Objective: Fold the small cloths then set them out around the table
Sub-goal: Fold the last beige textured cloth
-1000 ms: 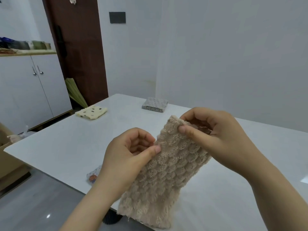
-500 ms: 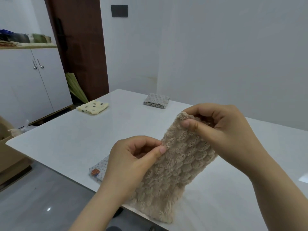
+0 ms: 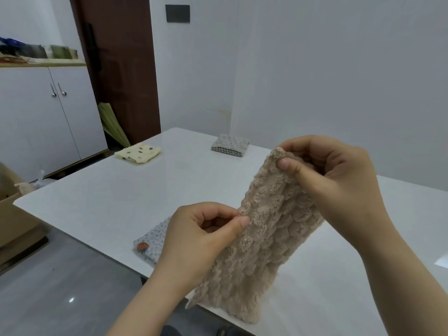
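A fluffy beige cloth with a scale-like weave (image 3: 261,238) hangs lengthwise above the white tabletop (image 3: 109,197), its lower end at the near edge. The left hand (image 3: 194,241) pinches its left edge midway between thumb and fingers; the right hand (image 3: 339,185) pinches its top corner. From this cloth, a folded pale-yellow dotted cloth (image 3: 138,153) lies at ten o'clock, a folded grey textured cloth (image 3: 230,149) at twelve, and a grey speckled cloth (image 3: 152,241) at nine, partly behind the left hand.

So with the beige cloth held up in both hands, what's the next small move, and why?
Probably bring the top edge down to halve it: left hand and right hand pinch the beige cloth, which hangs long by the table.
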A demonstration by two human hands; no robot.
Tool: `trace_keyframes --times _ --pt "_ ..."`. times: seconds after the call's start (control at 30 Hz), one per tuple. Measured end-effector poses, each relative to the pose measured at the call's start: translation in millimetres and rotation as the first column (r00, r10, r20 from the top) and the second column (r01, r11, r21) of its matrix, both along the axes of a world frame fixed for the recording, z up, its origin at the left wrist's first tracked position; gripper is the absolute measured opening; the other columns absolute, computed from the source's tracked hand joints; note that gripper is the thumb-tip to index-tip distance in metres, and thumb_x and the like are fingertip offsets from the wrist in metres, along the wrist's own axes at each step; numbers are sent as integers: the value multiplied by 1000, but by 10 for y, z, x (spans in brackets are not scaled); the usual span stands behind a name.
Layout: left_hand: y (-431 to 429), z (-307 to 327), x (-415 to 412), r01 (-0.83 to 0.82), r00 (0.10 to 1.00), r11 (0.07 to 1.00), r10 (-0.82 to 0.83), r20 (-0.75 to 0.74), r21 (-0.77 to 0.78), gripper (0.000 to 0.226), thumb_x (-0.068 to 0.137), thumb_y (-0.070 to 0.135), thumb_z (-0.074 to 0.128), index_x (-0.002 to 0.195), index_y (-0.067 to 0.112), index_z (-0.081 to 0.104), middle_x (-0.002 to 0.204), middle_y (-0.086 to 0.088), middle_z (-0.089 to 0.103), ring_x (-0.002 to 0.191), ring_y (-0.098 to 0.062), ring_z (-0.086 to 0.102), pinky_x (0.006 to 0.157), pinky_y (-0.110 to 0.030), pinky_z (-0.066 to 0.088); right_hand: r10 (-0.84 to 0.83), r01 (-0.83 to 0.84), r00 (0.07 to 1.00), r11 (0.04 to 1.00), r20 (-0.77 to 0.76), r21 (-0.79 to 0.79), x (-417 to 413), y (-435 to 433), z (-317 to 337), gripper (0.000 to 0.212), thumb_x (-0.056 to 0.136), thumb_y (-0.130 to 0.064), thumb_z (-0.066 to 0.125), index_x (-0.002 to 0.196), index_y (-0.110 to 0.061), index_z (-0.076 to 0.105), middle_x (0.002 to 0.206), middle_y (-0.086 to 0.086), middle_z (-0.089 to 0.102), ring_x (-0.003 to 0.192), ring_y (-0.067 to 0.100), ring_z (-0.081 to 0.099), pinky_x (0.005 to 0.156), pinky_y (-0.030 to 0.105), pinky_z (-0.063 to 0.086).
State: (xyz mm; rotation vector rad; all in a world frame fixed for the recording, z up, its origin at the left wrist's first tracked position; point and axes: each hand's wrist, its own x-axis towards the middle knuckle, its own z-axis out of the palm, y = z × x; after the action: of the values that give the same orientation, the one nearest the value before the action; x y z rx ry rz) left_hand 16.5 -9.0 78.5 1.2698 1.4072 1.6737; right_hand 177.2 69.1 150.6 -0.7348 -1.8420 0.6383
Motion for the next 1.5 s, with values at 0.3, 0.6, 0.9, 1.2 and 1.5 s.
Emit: trace_keyframes --times 0.3,0.6,0.9,1.2,1.5 --pt "-51 -230 -89 66 996 986 -74 -53 -150 13 67 33 78 69 20 78 69 -17 71 58 -31 59 59 -36 48 -51 51 996 999 -73 4 80 74 31 17 82 -8 73 85 -24 74 82 -3 74 75 9 69 72 21 55" --pt "-54 -421 -162 90 981 965 -128 -146 -246 19 76 22 76 59 14 72 49 -2 50 51 -13 42 54 -23 37 -96 99 986 995 -139 13 193 183 36 20 82 -7 72 83 -27 72 79 -7 75 75 5 67 73 18 53" --pt "-2 -406 -284 -86 977 964 31 -213 -253 13 73 15 79 66 26 78 68 4 74 66 -10 69 66 -22 53 -138 139 973 990 -183 -7 348 231 21 20 83 -8 71 85 -27 71 76 -13 74 76 4 67 76 20 55" --pt "9 -300 -383 -221 968 967 202 -147 -127 7 72 12 79 73 19 78 71 -1 75 72 -18 69 62 -23 55 -205 186 938 978 -278 -92 520 252 -151 19 84 -10 71 84 -29 71 73 -11 72 73 3 66 74 20 54" --pt "27 -286 -483 -208 950 971 170 -263 -122 7 74 22 78 75 17 73 54 2 61 49 -3 51 51 -17 45 -334 301 901 941 -277 -155 628 267 -437 21 84 -11 71 80 -31 69 80 -7 69 61 0 58 64 8 49"
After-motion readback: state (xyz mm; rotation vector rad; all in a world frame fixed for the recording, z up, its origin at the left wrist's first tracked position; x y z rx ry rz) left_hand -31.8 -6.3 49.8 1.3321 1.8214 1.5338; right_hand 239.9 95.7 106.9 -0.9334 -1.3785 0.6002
